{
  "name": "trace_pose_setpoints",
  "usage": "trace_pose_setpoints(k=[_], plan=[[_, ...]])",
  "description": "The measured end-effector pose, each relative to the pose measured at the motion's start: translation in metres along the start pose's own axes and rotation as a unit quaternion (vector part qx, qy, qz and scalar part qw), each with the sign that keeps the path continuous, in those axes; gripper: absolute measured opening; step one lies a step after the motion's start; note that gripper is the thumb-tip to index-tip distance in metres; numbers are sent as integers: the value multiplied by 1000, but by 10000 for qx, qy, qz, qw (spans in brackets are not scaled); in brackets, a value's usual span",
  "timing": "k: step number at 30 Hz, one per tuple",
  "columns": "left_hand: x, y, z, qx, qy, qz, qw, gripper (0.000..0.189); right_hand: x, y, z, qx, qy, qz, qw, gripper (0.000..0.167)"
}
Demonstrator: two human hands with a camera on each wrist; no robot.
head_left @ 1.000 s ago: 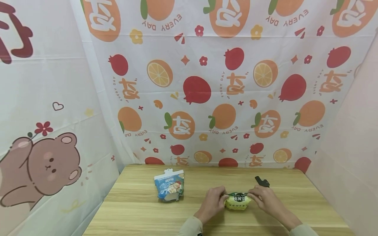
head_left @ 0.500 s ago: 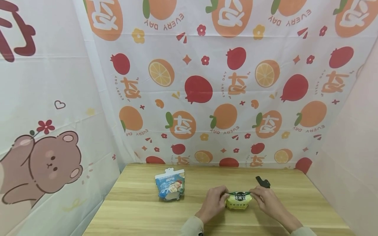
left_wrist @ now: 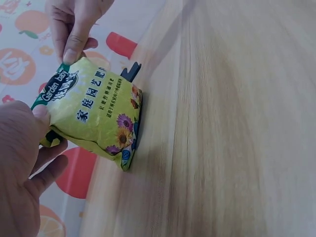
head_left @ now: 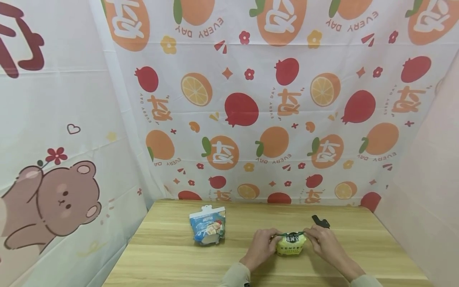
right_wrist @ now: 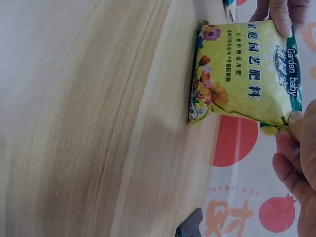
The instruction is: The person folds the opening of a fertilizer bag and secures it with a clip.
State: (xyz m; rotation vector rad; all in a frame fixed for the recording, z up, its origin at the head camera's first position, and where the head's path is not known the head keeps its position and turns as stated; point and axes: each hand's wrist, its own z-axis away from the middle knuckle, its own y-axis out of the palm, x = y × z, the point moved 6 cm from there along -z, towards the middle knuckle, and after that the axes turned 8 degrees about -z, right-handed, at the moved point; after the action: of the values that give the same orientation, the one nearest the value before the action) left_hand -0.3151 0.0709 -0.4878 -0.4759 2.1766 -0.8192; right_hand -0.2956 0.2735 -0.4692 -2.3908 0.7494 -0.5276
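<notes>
A yellow fertilizer bag, printed "Garden baby" with flowers along its lower part, stands upright on the table between the two hands. Its green top edge is stretched from corner to corner. My left hand pinches the left top corner between thumb and fingers. The opposite corner is pinched by my right hand. In the left wrist view the fertilizer bag has its front in full sight, its bottom resting on the wood. The right wrist view shows my right thumb and fingers at the green strip.
Left of the hands lies a blue food bag with a white sealing clip across its top. A black clip-like piece lies just behind the right hand. Fruit-printed cloth hangs along the table's back edge.
Both hands keep their pinch on the fertilizer bag's top corners and barely move. The head view has shifted slightly, carrying everything a little to the right.
</notes>
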Motion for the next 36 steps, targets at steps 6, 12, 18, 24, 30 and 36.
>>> trace_pose_setpoints(k=[6, 12, 18, 24, 30, 36], plan=[[0, 1, 1, -207, 134, -197, 9995, 11, -4, 3, 2, -51, 84, -73, 9999, 22], [0, 1, 1, -324, 96, -221, 9992, 10, -11, 4, 4, 104, 815, -273, 9962, 16], [0, 5, 1, -203, -59, -87, 9997, 12, -19, 4, 9, 337, 1680, -529, 9838, 12], [-1, 5, 1, -398, -15, -113, 9991, 11, -22, 2, 12, 524, 1830, -603, 9799, 16], [0, 7, 1, -400, -78, -23, 9992, 12, -28, -1, 14, 659, 2175, -822, 9704, 13], [0, 7, 3, -412, -55, -22, 9991, 11, -41, -10, 12, 625, 2529, -1154, 9585, 18]])
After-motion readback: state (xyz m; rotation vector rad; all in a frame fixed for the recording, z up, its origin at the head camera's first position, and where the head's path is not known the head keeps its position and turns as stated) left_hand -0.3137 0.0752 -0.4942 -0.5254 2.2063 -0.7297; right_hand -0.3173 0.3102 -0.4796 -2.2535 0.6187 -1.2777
